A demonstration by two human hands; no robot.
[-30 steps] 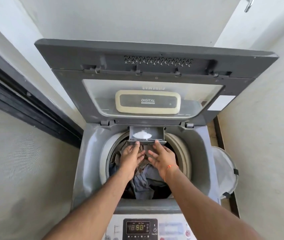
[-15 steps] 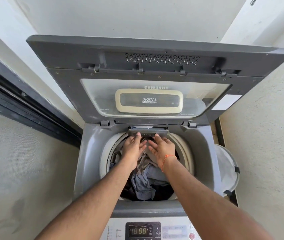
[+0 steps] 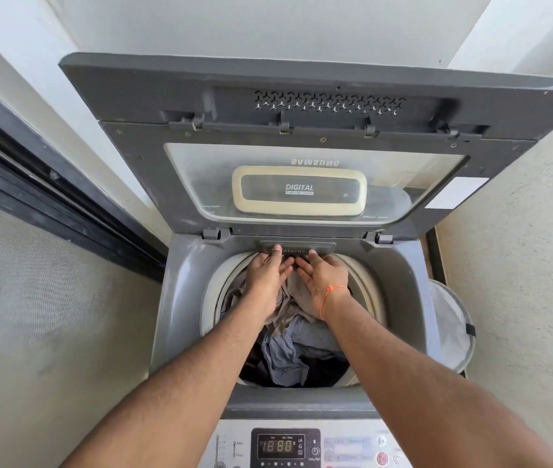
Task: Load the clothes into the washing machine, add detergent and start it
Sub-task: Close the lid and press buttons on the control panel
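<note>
Walls hem the washing machine point(image 3: 180, 298); both hands' flat fingers point(image 3: 276, 249) press its flush detergent drawer point(image 3: 297, 248).

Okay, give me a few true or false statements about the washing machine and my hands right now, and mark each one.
1. The lid stands open. True.
2. The drum is empty. False: clothes fill it.
3. Both the left hand and the right hand have fingertips on the detergent drawer. True.
4. The drawer is pulled out with powder showing. False: it sits flush with the machine's rim.
5. The orange thread is on the left wrist. False: it is on the right.
6. The display is lit. True.
</note>
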